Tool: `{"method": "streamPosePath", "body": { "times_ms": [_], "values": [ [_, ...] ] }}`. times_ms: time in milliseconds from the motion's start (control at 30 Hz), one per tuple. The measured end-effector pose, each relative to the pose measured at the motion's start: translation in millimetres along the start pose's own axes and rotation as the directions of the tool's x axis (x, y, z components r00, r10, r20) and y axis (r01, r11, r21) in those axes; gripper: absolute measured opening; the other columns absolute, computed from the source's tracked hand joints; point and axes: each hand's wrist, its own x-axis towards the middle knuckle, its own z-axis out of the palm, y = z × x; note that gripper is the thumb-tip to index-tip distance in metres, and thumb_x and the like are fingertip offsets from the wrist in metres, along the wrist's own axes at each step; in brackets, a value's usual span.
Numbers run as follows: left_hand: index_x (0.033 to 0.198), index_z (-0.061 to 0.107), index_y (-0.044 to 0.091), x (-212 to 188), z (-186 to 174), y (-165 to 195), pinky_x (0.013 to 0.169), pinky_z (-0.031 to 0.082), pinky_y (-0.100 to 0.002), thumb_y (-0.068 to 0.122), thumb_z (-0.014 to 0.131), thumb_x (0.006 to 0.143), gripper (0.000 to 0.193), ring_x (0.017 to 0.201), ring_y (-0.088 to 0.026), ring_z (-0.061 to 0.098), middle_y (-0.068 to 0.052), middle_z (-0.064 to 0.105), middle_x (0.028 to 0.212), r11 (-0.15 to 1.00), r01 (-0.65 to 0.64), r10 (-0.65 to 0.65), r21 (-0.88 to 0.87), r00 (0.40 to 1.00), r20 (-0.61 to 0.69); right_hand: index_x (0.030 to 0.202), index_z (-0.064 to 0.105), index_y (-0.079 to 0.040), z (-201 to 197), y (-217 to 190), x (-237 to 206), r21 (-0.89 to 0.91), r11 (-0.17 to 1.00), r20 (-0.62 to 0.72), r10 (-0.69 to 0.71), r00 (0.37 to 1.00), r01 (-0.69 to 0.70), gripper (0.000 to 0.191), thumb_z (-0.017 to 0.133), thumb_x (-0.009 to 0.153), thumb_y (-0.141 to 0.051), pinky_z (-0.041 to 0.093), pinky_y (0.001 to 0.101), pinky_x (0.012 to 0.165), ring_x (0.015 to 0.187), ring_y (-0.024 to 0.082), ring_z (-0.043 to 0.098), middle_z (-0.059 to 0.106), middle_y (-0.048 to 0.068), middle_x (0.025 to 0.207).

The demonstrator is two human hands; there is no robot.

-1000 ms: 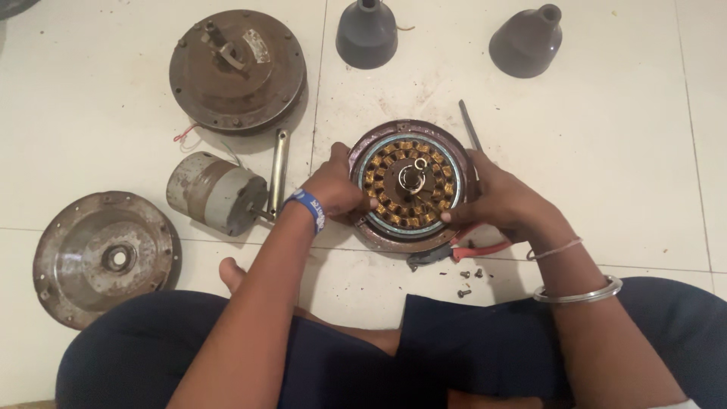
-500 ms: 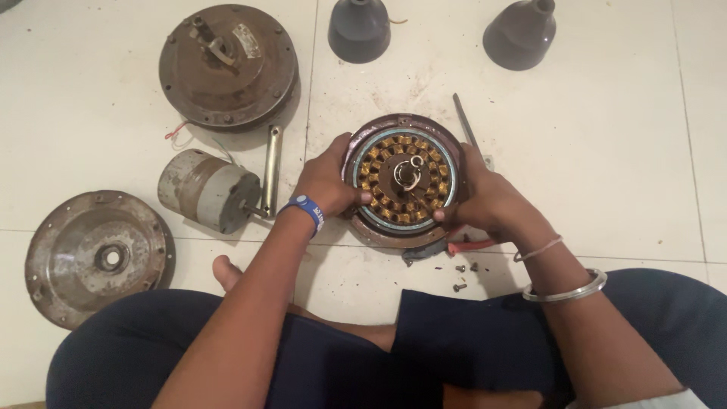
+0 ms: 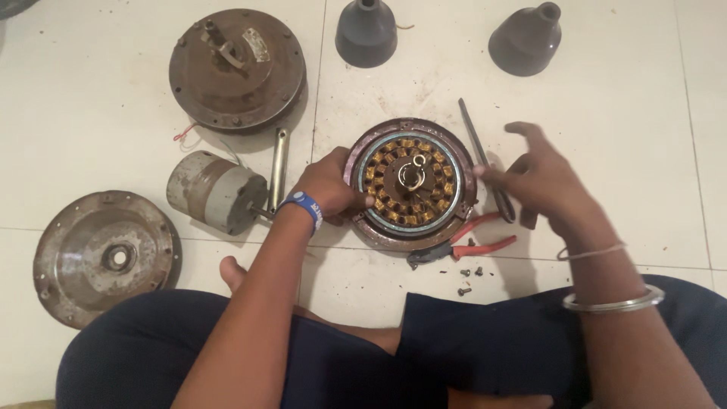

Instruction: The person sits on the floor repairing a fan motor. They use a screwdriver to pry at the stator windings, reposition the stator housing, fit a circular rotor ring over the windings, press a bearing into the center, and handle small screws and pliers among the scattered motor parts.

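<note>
A round fan motor (image 3: 410,182) with copper windings and a centre shaft lies on the white tiled floor in front of my crossed legs. My left hand (image 3: 330,186), with a blue wristband, grips the motor's left rim. Lifted off the motor, my right hand (image 3: 541,179) hovers just right of it with fingers spread and nothing in it. Under that hand lies a dark screwdriver (image 3: 485,160). Red-handled pliers (image 3: 463,239) rest at the motor's lower right edge.
A rusty motor cover (image 3: 236,70) with a shaft lies at the back left, a second round cover (image 3: 103,254) at the near left. A grey cylinder (image 3: 213,191) and a metal rod (image 3: 279,167) lie left of the motor. Two dark cones (image 3: 366,32) (image 3: 526,36) stand behind. Loose screws (image 3: 466,281) lie near my knee.
My right hand has let go of the motor's right rim, moved out to the right and opened. My left hand stays on the left rim.
</note>
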Motion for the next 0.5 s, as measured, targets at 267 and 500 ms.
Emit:
{"method": "streamPosePath", "body": {
  "times_ms": [267, 500],
  "values": [
    [0.123, 0.072, 0.009, -1.2, -12.1, 9.6, 0.067, 0.062, -0.040, 0.031, 0.069, 0.092, 0.038, 0.079, -0.028, 0.079, -0.017, 0.083, 0.102, 0.981, 0.119, -0.108, 0.152, 0.991, -0.075, 0.152, 0.043, -0.002, -15.6, 45.9, 16.7, 0.644, 0.760, 0.014, -0.130, 0.991, 0.090, 0.069, 0.067, 0.089, -0.016, 0.059, 0.0370, 0.076, 0.061, 0.023, 0.061, 0.063, 0.022, 0.097],
    [0.100, 0.076, 0.008, -23.4, -25.9, 24.2, 0.075, 0.053, -0.050, 0.028, 0.081, 0.078, 0.030, 0.094, -0.042, 0.069, -0.018, 0.073, 0.101, 0.871, -0.209, 0.440, 0.445, 0.735, -0.516, 0.151, 0.045, 0.004, -30.7, 77.9, -9.2, 0.857, 0.482, 0.001, -0.356, 0.935, 0.182, 0.070, 0.062, 0.083, 0.007, 0.058, 0.0437, 0.082, 0.085, 0.026, 0.072, 0.066, 0.013, 0.106]
  ]
}}
